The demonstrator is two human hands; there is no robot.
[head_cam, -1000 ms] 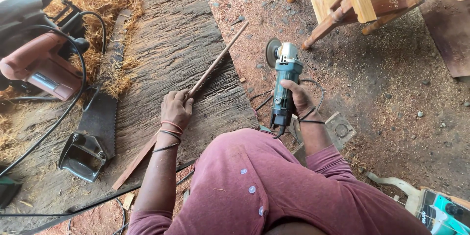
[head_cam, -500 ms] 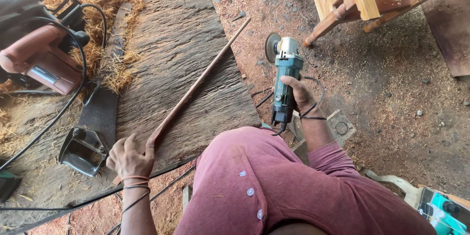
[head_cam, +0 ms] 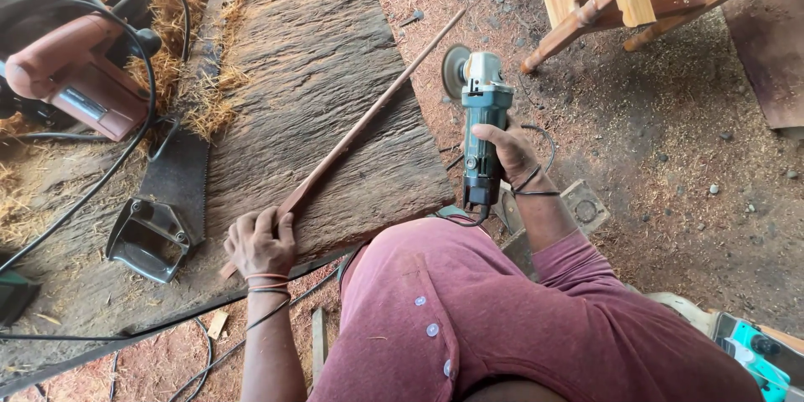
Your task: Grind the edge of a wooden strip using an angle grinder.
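Observation:
My left hand [head_cam: 260, 244] grips the near end of a long thin wooden strip [head_cam: 360, 126], which lies slantwise across a rough, weathered plank [head_cam: 310, 75] on the ground. Its far end points up and to the right, past the plank's edge. My right hand [head_cam: 511, 151] is closed around the body of a teal and grey angle grinder [head_cam: 479, 121]. The grinder's disc [head_cam: 456, 71] faces away from me and hovers just right of the strip, close to the plank's right edge. Whether the disc touches the strip I cannot tell.
A reddish circular saw [head_cam: 71, 75] with a black cable [head_cam: 126, 159] sits at the left beside wood shavings [head_cam: 201, 0]. A hand saw [head_cam: 167, 193] lies along the plank's left side. Wooden furniture legs [head_cam: 586, 8] stand at top right. Another teal tool [head_cam: 754, 352] lies at bottom right.
My left hand slid from the middle of the strip to its near end, then drew nearer the plank. The strip has turned a little. The grinder has hardly moved.

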